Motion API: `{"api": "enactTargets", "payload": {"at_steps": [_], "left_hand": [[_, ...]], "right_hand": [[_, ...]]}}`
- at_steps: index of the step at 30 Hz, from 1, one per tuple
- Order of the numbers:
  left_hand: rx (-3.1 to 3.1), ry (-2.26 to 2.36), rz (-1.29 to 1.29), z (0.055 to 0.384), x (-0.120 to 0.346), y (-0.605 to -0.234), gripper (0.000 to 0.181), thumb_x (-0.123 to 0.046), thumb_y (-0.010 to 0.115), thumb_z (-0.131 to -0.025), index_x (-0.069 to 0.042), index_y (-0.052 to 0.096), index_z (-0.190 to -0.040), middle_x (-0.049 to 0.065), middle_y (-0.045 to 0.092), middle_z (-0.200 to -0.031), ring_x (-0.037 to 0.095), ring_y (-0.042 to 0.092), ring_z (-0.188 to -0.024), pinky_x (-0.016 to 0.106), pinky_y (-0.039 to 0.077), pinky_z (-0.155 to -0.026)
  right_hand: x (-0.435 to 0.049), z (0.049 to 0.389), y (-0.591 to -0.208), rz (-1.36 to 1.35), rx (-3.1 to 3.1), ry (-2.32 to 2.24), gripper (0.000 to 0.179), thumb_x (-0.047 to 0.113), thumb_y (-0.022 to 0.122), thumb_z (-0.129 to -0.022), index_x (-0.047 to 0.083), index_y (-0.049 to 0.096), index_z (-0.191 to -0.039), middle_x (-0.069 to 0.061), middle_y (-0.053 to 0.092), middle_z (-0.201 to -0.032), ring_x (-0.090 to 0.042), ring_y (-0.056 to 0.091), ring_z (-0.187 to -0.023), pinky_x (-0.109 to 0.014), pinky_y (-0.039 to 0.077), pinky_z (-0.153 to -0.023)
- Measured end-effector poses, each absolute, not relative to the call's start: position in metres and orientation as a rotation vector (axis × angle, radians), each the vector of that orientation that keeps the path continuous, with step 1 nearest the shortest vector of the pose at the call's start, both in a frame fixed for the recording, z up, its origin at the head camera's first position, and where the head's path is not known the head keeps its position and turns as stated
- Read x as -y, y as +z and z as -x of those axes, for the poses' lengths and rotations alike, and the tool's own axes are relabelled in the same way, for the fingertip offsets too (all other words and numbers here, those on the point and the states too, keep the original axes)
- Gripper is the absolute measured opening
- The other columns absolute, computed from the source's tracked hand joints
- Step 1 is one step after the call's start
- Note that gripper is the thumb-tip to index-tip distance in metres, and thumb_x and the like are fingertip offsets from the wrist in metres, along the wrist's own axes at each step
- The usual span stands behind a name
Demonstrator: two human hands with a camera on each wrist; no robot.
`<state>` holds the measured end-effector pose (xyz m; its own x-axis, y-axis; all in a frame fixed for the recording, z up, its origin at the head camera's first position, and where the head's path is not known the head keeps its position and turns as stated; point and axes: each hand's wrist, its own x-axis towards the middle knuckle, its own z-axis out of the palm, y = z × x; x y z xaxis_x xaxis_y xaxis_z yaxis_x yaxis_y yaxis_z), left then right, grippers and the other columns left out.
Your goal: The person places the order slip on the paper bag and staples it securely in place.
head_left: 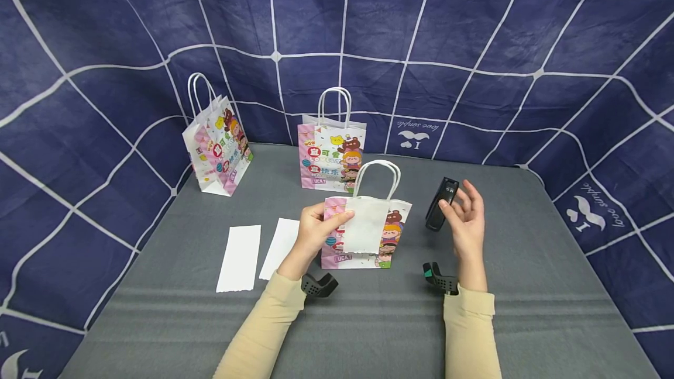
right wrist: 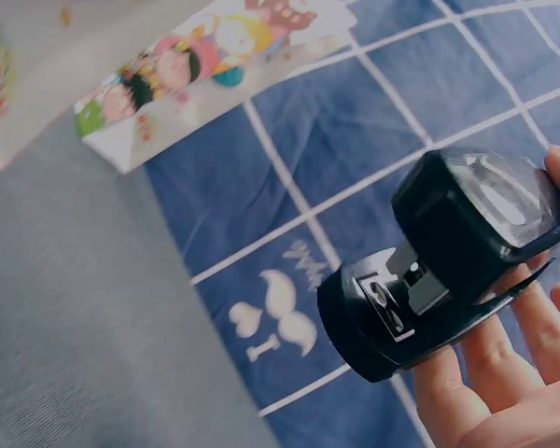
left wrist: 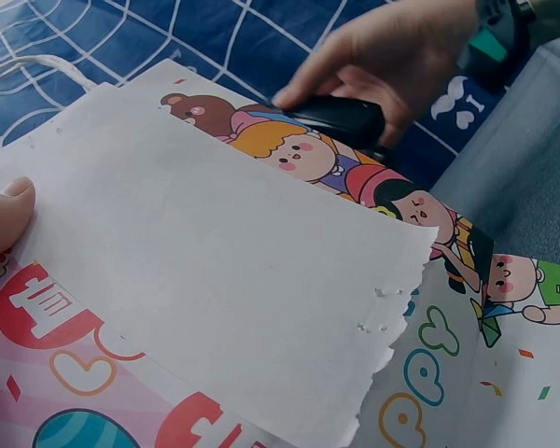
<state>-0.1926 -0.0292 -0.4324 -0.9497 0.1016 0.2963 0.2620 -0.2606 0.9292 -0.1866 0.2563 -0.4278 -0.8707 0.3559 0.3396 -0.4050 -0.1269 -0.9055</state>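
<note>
My left hand (head_left: 313,233) grips the left side of a paper gift bag (head_left: 333,259) with twisted white handles. Its thumb presses a blank white paper strip (head_left: 363,227) against the bag's printed front. The strip's lower edge is torn and has tiny marks, seen in the left wrist view. To the right of the bag, my right hand (head_left: 467,221) holds a black stapler (head_left: 441,206) between thumb and fingers. In the right wrist view the stapler's mouth (right wrist: 392,299) gapes, with its metal plate showing and no paper in it. Most left fingers are hidden behind the bag.
Two more white paper strips (head_left: 239,259) lie on the grey table (head_left: 379,332), left of my left hand. Two matching gift bags stand behind, one at the back middle (head_left: 329,162) and one at the back left (head_left: 218,151). A blue gridded cloth (head_left: 474,34) encloses the table.
</note>
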Motion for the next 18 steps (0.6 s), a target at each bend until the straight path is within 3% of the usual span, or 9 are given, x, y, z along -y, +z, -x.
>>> {"api": "enactTargets", "payload": {"at_steps": [9,14,18], "left_hand": [[1.849,-2.415,0.43,0.192,0.03,-0.43,0.01,-0.001,0.073,-0.08,0.006,0.07,-0.087,0.005,0.07,-0.072,0.017,0.066,-0.061,0.031,0.054,-0.052],[1.854,-2.403,0.454,0.192,0.031,-0.429,0.013,0.006,0.069,-0.081,0.014,0.066,-0.091,0.002,0.069,-0.073,0.015,0.065,-0.062,0.029,0.054,-0.053],[1.842,-2.405,0.461,0.193,0.03,-0.43,0.011,0.004,0.07,-0.08,0.01,0.068,-0.089,0.002,0.069,-0.073,0.015,0.065,-0.062,0.029,0.054,-0.053]], "right_hand": [[-0.248,0.176,-0.404,-0.32,1.563,2.084,0.065,-0.015,0.057,-0.085,0.001,0.031,-0.143,-0.013,0.047,-0.125,-0.019,0.061,-0.099,-0.024,0.049,-0.083],[-0.242,0.17,-0.394,-0.448,1.51,2.167,0.066,-0.022,0.053,-0.083,-0.001,0.032,-0.142,-0.014,0.052,-0.124,-0.021,0.061,-0.103,-0.026,0.049,-0.085],[-0.238,0.165,-0.386,-0.495,1.502,2.164,0.064,-0.024,0.05,-0.082,-0.005,0.033,-0.141,-0.014,0.056,-0.123,-0.022,0.06,-0.106,-0.027,0.048,-0.087]]}}
